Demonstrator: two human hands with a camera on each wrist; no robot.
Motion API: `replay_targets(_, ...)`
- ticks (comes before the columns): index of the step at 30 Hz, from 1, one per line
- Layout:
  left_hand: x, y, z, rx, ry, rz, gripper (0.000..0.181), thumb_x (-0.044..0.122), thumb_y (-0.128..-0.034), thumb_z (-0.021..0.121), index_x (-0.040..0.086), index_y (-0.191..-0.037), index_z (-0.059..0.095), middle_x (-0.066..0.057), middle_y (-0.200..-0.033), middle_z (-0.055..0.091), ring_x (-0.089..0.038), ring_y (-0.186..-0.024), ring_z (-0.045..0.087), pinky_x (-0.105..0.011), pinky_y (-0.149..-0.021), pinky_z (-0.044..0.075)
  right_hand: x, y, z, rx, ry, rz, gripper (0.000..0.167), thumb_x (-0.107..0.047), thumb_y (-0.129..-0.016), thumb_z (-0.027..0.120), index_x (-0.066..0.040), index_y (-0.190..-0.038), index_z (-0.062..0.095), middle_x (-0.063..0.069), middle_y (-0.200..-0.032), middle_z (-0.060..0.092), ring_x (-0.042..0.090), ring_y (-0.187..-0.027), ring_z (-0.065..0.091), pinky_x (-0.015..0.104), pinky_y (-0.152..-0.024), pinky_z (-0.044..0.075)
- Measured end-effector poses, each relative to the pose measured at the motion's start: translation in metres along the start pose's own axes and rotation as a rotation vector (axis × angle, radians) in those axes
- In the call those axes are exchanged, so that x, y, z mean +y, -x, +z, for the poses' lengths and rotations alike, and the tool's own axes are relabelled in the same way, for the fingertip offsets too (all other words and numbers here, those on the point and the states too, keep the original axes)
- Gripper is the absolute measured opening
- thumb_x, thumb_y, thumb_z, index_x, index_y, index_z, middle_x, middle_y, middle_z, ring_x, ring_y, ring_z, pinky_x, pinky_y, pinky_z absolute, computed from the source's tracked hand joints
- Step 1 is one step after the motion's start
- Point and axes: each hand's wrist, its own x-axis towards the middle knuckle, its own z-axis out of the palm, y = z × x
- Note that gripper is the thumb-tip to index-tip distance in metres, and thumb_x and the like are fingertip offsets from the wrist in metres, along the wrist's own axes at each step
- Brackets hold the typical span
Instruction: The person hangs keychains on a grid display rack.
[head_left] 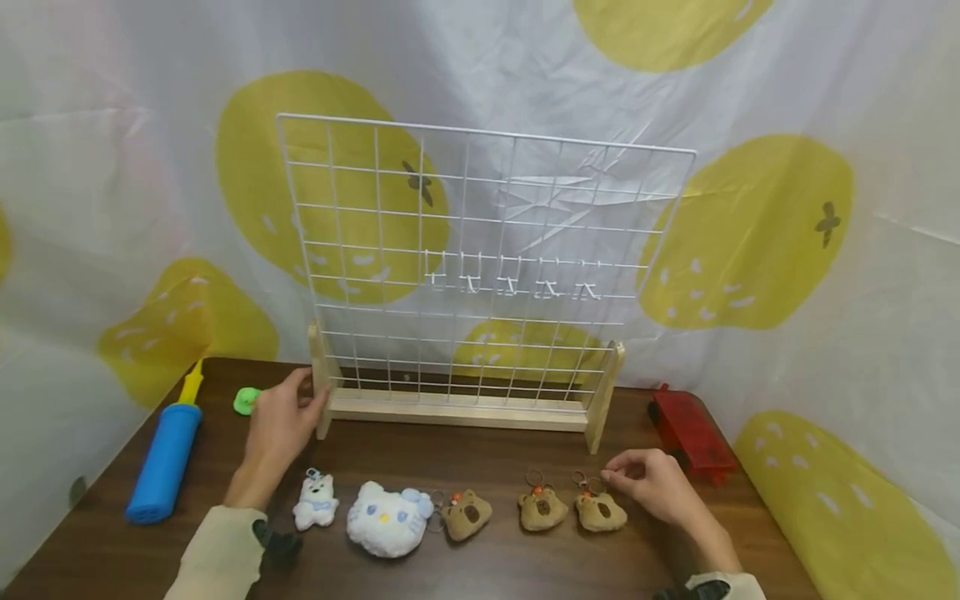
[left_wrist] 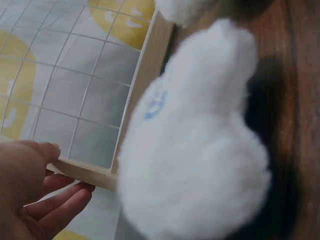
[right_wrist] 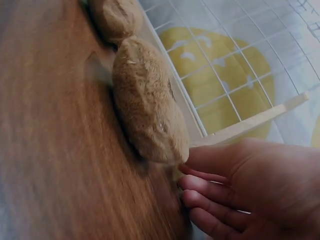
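Observation:
My left hand (head_left: 281, 421) (left_wrist: 35, 192) grips the left wooden upright (head_left: 321, 375) (left_wrist: 85, 172) of a white wire grid rack (head_left: 465, 221), thumb on one side and fingers on the other. At the right, my right hand (head_left: 663, 487) (right_wrist: 240, 185) pinches the key ring of the rightmost brown plush (head_left: 602, 513) (right_wrist: 150, 105), which lies on the table. Two more brown plushes (head_left: 542, 510) (head_left: 468, 515) lie to its left, then a white cat-face plush (head_left: 386, 521) and a small white plush (head_left: 315, 502). Several white hooks (head_left: 508, 286) hang on the grid.
A blue pump (head_left: 163, 462) with a yellow nozzle lies at the table's left edge, near a green round item (head_left: 246, 401). Back right sits a red translucent object (head_left: 693, 429) with dark wheels. A white curtain with yellow fruit prints (head_left: 750, 233) hangs behind the brown table (head_left: 450, 579).

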Motion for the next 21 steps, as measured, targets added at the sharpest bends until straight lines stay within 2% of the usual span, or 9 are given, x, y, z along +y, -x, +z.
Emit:
replay_targets(5, -0.001, 0.001, 0.006, 0.045, -0.036, 0.006, 0.025, 0.014, -0.1015, 0.076, -0.004, -0.119, 0.072, -0.027, -0.101, 0.081, -0.043, -0.085, 0.082, -0.061, -0.075, 0.063, 0.000, -0.001, 0.002, -0.046, -0.004, 0.004, 0.015, -0.031, -0.093, 0.088, -0.017, -0.091, 0.082, -0.006, -0.078, 0.075, 0.004, -0.069, 0.066, 0.022, -0.063, 0.052)
replay_targets(10, -0.002, 0.001, 0.003, 0.051, -0.040, 0.018, 0.025, 0.015, -0.1017, 0.076, -0.001, -0.119, 0.071, -0.025, -0.101, 0.082, -0.041, -0.084, 0.082, -0.064, -0.078, 0.060, -0.005, -0.001, 0.006, -0.056, 0.014, 0.020, 0.012, -0.021, -0.093, 0.087, -0.014, -0.086, 0.079, -0.005, -0.075, 0.071, 0.003, -0.066, 0.060, 0.022, -0.061, 0.048)
replay_targets(15, -0.004, 0.002, 0.001, 0.034, -0.039, 0.000, 0.026, 0.017, -0.1029, 0.076, 0.000, -0.121, 0.070, -0.024, -0.102, 0.082, -0.040, -0.086, 0.082, -0.065, -0.080, 0.059, -0.013, 0.001, 0.010, -0.085, 0.072, -0.022, 0.012, -0.014, -0.098, 0.080, -0.011, -0.087, 0.074, -0.006, -0.076, 0.069, 0.001, -0.068, 0.057, 0.022, -0.064, 0.048)
replay_targets(21, -0.003, 0.004, 0.006, 0.041, -0.042, 0.005, 0.025, 0.019, -0.1032, 0.075, 0.001, -0.120, 0.070, -0.022, -0.101, 0.083, -0.040, -0.085, 0.082, -0.065, -0.080, 0.058, -0.014, 0.004, 0.012, -0.050, 0.140, -0.041, 0.011, -0.010, -0.100, 0.077, -0.012, -0.091, 0.071, -0.007, -0.079, 0.069, 0.000, -0.072, 0.058, 0.023, -0.066, 0.050)
